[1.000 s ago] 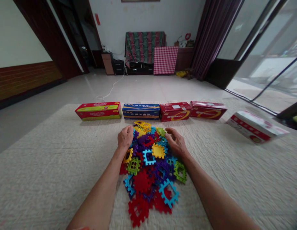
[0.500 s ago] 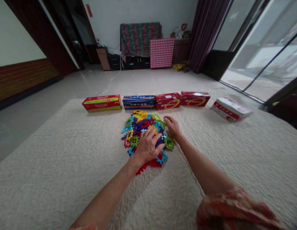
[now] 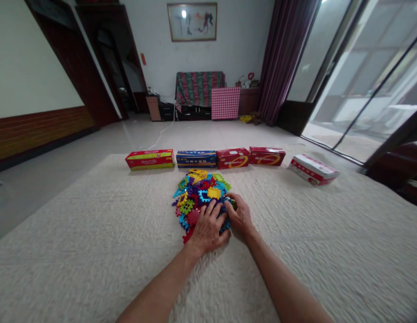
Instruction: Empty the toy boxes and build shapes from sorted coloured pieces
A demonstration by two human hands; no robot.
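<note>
Left hand (image 3: 208, 228) lies spread, palm down, on toothed plastic tiles (image 3: 214, 193); right hand (image 3: 240, 216) curls against them, grip unclear. Chinese characters label a blue carton (image 3: 196, 160) near the far edge of the quilted cover (image 3: 128, 220).

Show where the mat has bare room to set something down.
Two patches of mat lie bare: one left of the pile, this side of the leftmost box; one right of the right hand, this side of the white box. It's crowded at the pile, under the left hand, and beside the blue box, with narrow gaps to its neighbours.
</note>
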